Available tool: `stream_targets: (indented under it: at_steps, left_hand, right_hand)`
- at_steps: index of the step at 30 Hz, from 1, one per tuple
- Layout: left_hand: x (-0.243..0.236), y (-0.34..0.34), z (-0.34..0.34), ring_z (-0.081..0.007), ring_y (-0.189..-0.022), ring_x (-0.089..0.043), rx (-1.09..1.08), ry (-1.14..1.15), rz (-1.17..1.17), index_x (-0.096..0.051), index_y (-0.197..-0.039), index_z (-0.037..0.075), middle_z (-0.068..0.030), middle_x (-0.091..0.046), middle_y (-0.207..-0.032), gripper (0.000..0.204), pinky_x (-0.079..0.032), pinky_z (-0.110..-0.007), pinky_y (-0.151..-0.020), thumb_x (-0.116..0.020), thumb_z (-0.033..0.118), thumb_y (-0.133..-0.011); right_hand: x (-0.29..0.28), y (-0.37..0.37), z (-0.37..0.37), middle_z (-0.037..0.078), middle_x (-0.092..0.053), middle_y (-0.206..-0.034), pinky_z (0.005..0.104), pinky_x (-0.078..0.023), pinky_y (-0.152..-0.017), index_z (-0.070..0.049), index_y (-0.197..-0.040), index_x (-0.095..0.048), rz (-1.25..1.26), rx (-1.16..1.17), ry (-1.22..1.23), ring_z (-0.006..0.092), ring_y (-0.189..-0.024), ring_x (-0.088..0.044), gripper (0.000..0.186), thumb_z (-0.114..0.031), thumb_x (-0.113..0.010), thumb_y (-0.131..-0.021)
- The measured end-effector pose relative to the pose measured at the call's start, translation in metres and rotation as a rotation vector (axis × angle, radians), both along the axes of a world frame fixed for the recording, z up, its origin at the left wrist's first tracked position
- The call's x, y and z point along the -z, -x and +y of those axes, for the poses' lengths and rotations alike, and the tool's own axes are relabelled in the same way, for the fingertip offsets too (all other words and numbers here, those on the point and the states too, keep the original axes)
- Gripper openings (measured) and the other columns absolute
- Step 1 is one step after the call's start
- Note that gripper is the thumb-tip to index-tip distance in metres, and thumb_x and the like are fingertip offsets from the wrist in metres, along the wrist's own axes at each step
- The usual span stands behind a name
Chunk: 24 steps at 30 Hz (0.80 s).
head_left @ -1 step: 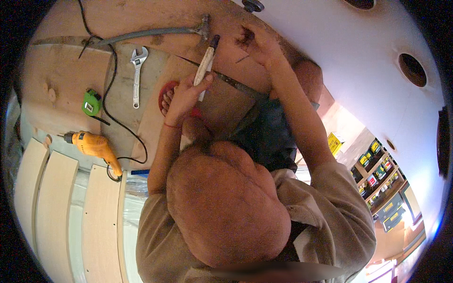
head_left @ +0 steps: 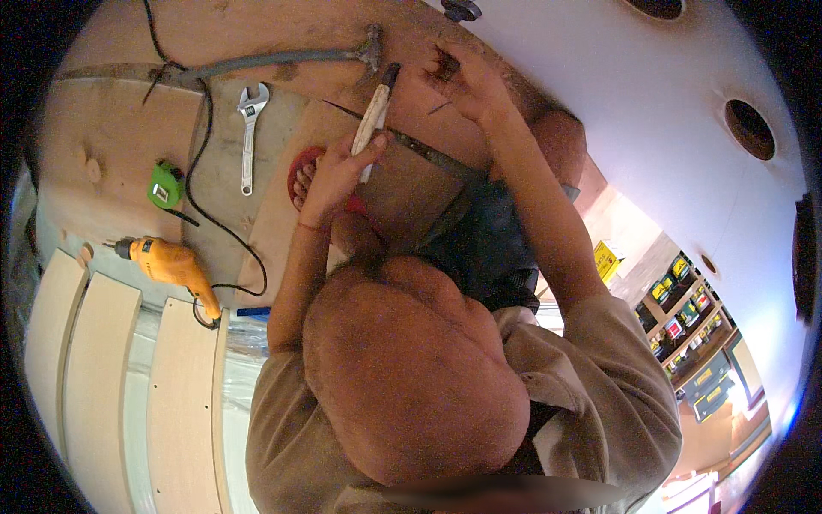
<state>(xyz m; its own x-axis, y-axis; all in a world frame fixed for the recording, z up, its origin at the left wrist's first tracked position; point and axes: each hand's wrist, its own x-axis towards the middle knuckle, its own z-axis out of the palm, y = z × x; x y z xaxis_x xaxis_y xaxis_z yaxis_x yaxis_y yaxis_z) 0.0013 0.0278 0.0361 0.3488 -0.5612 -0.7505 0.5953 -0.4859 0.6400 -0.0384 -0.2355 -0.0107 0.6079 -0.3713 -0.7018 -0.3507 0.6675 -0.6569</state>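
My left hand [head_left: 332, 182] is closed around a worn cream-coloured stick [head_left: 372, 120] with a black end that points up and away. A thin pale strip shows below my thumb, beside the stick. Under this hand lies a red-edged thing [head_left: 305, 158], mostly covered; I cannot tell what it is. Farther right, my right hand [head_left: 478, 86] hovers over the brown board with curled fingers around something dark. A thin dark sliver [head_left: 439, 108] sticks out beside them. Just beyond the stick's black end lies a hammer [head_left: 300, 58] with a grey handle.
To the left lie an adjustable wrench [head_left: 249, 141], a green tape measure [head_left: 165, 184] and a yellow-orange drill [head_left: 171, 264] with its black cord [head_left: 205, 171] looping across. Pale boards [head_left: 184, 394] line the lower left. A white panel with round holes [head_left: 685, 94] rises at right, shelves [head_left: 685, 317] beyond.
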Motion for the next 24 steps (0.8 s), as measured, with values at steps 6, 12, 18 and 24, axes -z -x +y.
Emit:
stream_targets:
  at_steps: [6, 12, 18, 24]
  left_hand:
    - [0.014, 0.001, 0.002, -0.0076, -0.077, -0.054, -0.013, 0.030, 0.025, -0.068, -0.116, 0.002, 0.0019, -0.065, -0.089, 0.038, -0.041, -0.023, -0.069, -0.065, 0.034, -0.096]
    - [0.012, -0.006, -0.003, -0.0083, -0.080, -0.057, -0.050, 0.051, -0.042, -0.068, -0.115, 0.003, 0.0015, -0.067, -0.092, 0.037, -0.042, -0.023, -0.071, -0.067, 0.034, -0.096]
    - [0.005, -0.012, -0.003, -0.0090, -0.083, -0.060, 0.006, 0.031, 0.010, -0.068, -0.115, 0.003, 0.0001, -0.068, -0.093, 0.038, -0.043, -0.023, -0.073, -0.066, 0.035, -0.096]
    - [0.000, -0.012, -0.005, -0.0086, -0.083, -0.058, -0.024, -0.011, 0.029, -0.068, -0.115, 0.004, 0.0000, -0.068, -0.094, 0.037, -0.043, -0.023, -0.074, -0.066, 0.035, -0.096]
  right_hand:
    - [-0.012, -0.027, 0.021, 0.009, -0.065, -0.091, 0.0372, -0.056, -0.080, -0.002, -0.099, -0.064, -0.154, 0.391, -0.380, 0.0227, -0.085, -0.063, 0.014, -0.016, -0.062, -0.096]
    - [-0.029, -0.058, 0.034, 0.009, -0.061, -0.091, 0.0311, -0.051, -0.078, -0.001, -0.095, -0.060, -0.208, 0.520, -0.532, 0.0221, -0.086, -0.059, 0.015, -0.015, -0.060, -0.097]
    - [-0.047, -0.059, 0.040, 0.008, -0.057, -0.090, 0.0294, -0.050, -0.077, 0.000, -0.096, -0.055, -0.179, 0.436, -0.400, 0.0186, -0.085, -0.055, 0.016, -0.016, -0.055, -0.101]
    - [-0.071, -0.063, 0.044, 0.007, -0.054, -0.092, 0.0276, -0.049, -0.077, 0.000, -0.099, -0.051, -0.129, 0.421, -0.360, 0.0160, -0.084, -0.052, 0.016, -0.015, -0.052, -0.103]
